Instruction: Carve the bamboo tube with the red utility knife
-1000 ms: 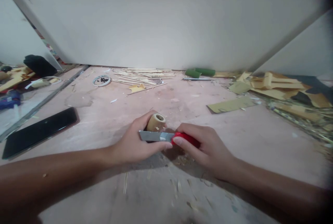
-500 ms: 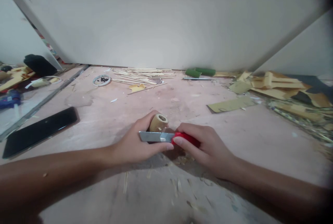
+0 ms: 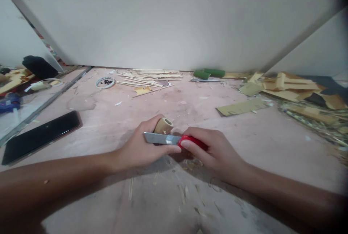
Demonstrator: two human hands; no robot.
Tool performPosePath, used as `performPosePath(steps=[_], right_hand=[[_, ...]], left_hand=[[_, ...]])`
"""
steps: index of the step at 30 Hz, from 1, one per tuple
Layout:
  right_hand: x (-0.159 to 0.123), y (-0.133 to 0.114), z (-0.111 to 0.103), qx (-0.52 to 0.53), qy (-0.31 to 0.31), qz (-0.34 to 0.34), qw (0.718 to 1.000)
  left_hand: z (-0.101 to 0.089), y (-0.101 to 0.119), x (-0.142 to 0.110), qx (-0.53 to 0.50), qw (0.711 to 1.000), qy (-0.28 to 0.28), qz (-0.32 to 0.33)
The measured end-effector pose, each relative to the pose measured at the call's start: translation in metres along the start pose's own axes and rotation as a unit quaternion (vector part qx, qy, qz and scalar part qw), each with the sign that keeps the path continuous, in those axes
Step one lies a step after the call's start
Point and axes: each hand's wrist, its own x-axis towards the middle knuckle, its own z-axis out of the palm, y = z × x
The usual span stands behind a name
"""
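My left hand (image 3: 143,141) is closed around a short, hollow piece of bamboo (image 3: 162,125), its open end tilted up and to the right. A knife with a red handle (image 3: 199,143) is gripped in my right hand (image 3: 219,150). Its flat metal blade (image 3: 156,138) points left and lies across the near side of the bamboo, hiding the lower part. The tip of my left thumb is close to where blade and handle meet. Thin pale shavings (image 3: 191,163) are scattered on the work surface below the hands.
At left lies a black phone (image 3: 43,136). Farther back are a round lid (image 3: 104,82) with dark bits, thin sticks (image 3: 146,78) and green bamboo pieces (image 3: 209,73). Cardboard scraps (image 3: 290,87) pile up at right, near a flat cardboard strip (image 3: 241,107). A white panel (image 3: 174,20) stands behind.
The bamboo has tipped slightly to the left, and the knife blade has shifted a little up and left, its tip now higher. Both hands keep their grips.
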Motion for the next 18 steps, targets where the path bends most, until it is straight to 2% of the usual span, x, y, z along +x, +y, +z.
performPosePath(steps=[11,18], right_hand=[[-0.0028,-0.0020,0.0006,0.002,0.008,-0.007,1.000],[-0.0028,-0.0026,0.0030,-0.003,0.047,0.010,0.999]], left_hand=[[0.0037,-0.0010,-0.0035,-0.010,0.999,0.032,-0.020],[0.0085,-0.0011,-0.0031,-0.026,0.996,0.078,-0.040]])
